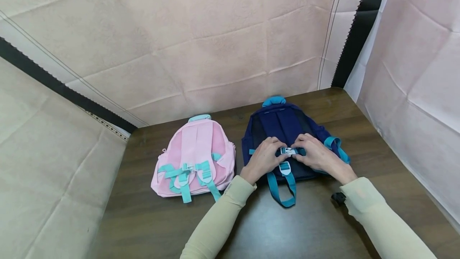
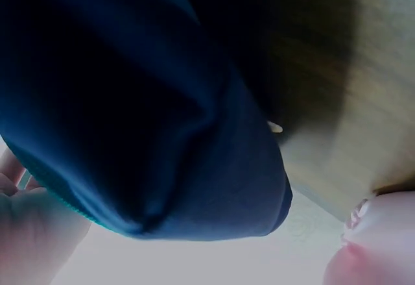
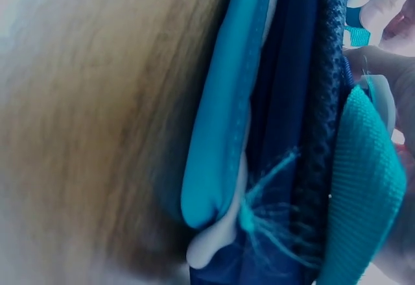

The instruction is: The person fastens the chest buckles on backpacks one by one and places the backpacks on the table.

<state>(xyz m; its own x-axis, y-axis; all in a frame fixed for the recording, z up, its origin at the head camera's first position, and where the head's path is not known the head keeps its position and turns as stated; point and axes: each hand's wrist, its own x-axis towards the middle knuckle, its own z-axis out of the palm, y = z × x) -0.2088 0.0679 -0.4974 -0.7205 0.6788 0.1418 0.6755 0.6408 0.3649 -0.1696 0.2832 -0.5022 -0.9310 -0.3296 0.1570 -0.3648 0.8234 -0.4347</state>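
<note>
A navy backpack [image 1: 284, 125] lies on the table with its strap side up and its teal top handle toward the wall. Over its middle, a white-and-teal strap buckle [image 1: 288, 151] sits between the two hands. My left hand [image 1: 264, 156] pinches the buckle's left end, while my right hand [image 1: 318, 154] pinches its right end. The buckle looks joined, though its clasp is too small to be sure. In the right wrist view, teal webbing [image 3: 366, 181] bulges beside the right hand. Navy fabric [image 2: 214, 187] covers most of the left wrist view.
Left of the navy backpack lies a pink backpack [image 1: 195, 143] with teal straps and a buckle across it. A teal strap loop [image 1: 284, 201] hangs toward the near side of the brown table [image 1: 161, 227]. Pale cloth walls [image 1: 215, 43] stand around the table. A small black object [image 1: 338, 198] shows by the right cuff.
</note>
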